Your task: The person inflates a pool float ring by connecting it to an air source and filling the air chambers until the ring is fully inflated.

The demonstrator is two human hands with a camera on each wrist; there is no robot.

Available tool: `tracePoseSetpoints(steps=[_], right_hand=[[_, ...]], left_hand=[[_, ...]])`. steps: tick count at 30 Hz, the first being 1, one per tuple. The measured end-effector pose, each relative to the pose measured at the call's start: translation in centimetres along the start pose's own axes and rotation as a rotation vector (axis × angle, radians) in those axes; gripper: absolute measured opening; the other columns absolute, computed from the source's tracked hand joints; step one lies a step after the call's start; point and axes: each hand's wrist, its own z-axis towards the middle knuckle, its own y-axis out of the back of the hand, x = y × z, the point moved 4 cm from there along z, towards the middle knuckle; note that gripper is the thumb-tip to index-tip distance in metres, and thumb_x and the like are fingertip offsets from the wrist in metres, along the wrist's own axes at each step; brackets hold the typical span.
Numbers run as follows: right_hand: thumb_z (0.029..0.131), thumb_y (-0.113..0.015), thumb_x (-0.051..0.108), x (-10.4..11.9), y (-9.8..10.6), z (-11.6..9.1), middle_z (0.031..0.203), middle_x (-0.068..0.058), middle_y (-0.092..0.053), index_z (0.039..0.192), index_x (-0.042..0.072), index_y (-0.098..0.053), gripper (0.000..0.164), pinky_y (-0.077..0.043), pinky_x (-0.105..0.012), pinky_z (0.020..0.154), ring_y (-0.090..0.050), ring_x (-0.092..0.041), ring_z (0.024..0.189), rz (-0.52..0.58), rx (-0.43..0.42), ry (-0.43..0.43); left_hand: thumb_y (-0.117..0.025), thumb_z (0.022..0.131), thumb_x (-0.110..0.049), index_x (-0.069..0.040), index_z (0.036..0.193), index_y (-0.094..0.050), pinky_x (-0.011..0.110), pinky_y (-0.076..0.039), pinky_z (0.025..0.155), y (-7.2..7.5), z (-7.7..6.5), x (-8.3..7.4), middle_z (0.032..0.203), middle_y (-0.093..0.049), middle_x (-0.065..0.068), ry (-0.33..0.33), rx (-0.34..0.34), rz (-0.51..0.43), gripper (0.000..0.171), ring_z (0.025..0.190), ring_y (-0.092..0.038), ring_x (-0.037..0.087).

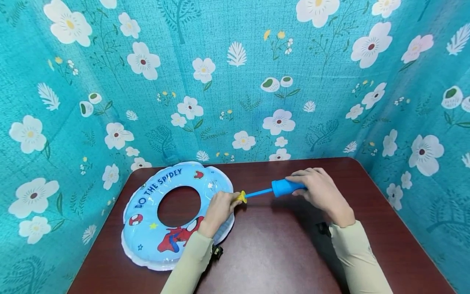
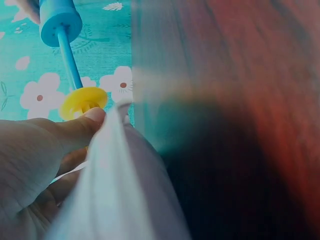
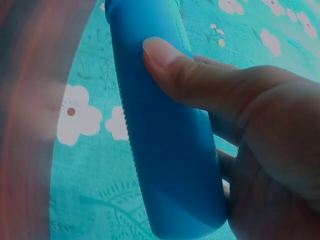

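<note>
My right hand (image 1: 321,190) grips the blue barrel of a hand air pump (image 1: 284,187), its thumb lying along the barrel (image 3: 165,140) in the right wrist view. A thin blue rod (image 1: 259,192) runs out of the barrel to a yellow flanged end piece (image 1: 243,197). My left hand (image 1: 219,208) pinches that yellow end at the right edge of an inflatable swim ring (image 1: 147,241). In the left wrist view the thumb presses just under the yellow flange (image 2: 82,100), beside the ring's pale edge (image 2: 125,175). The fingers hide where yellow end and ring meet.
The swim ring, light blue with a cartoon print and puffed out, lies on the left of a dark red-brown table (image 1: 279,253). A turquoise flowered curtain (image 1: 235,90) hangs behind the table and along both sides.
</note>
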Motion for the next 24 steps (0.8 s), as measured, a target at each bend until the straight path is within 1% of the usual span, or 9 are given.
tracePoseSetpoints(steps=[4,12,16,20,22,24], right_hand=[[0.078,-0.097,0.018,0.7,-0.7,0.4,0.128,-0.009,-0.077,0.131,0.015,-0.078,0.056,-0.045,-0.058,0.106,-0.069,-0.035,0.12,-0.015,-0.02,0.017],[0.08,-0.097,0.024,4.8,-4.1,1.7,0.127,-0.009,-0.077,0.129,0.019,-0.079,0.052,-0.05,-0.055,0.1,-0.07,-0.033,0.114,-0.122,-0.079,0.099],[0.083,-0.094,0.027,6.3,-5.6,1.8,0.127,-0.008,-0.077,0.13,0.021,-0.079,0.05,-0.052,-0.054,0.099,-0.07,-0.031,0.112,-0.154,-0.089,0.135],[0.084,-0.094,0.027,6.9,-6.3,1.9,0.127,-0.008,-0.077,0.131,0.021,-0.078,0.05,-0.053,-0.053,0.098,-0.07,-0.031,0.112,-0.155,-0.092,0.146],[0.084,-0.093,0.028,6.7,-6.3,2.0,0.128,-0.008,-0.077,0.132,0.021,-0.078,0.05,-0.053,-0.052,0.098,-0.07,-0.031,0.112,-0.147,-0.085,0.141],[0.084,-0.094,0.027,6.1,-5.8,2.0,0.129,-0.007,-0.077,0.132,0.021,-0.078,0.051,-0.052,-0.052,0.099,-0.07,-0.031,0.114,-0.128,-0.073,0.124]], left_hand=[[-0.073,0.103,-0.023,-0.017,0.106,-0.08,0.025,-0.05,0.064,0.1,0.1,-0.2,0.083,-0.076,0.0,-0.003,0.002,0.005,0.01,0.069,-0.067,0.015],[-0.074,0.102,-0.023,-0.013,0.111,-0.081,0.024,-0.053,0.065,-0.2,0.0,-0.5,0.09,-0.079,0.003,0.008,-0.008,0.006,0.015,0.072,-0.069,0.015],[-0.075,0.101,-0.022,-0.014,0.108,-0.082,0.024,-0.05,0.063,-0.3,-0.2,-0.6,0.084,-0.078,0.002,-0.005,-0.016,0.014,0.013,0.07,-0.068,0.015],[-0.075,0.101,-0.022,-0.015,0.108,-0.082,0.023,-0.049,0.061,-0.3,-0.2,-0.5,0.081,-0.076,0.001,-0.004,-0.012,0.016,0.012,0.068,-0.067,0.015],[-0.075,0.101,-0.023,-0.015,0.111,-0.082,0.023,-0.049,0.062,-0.3,-0.2,-0.4,0.084,-0.077,0.002,0.0,-0.01,0.013,0.014,0.069,-0.067,0.014],[-0.074,0.102,-0.023,-0.015,0.112,-0.082,0.023,-0.049,0.062,-0.2,-0.1,-0.4,0.085,-0.077,0.002,0.001,-0.009,0.011,0.015,0.069,-0.066,0.014]])
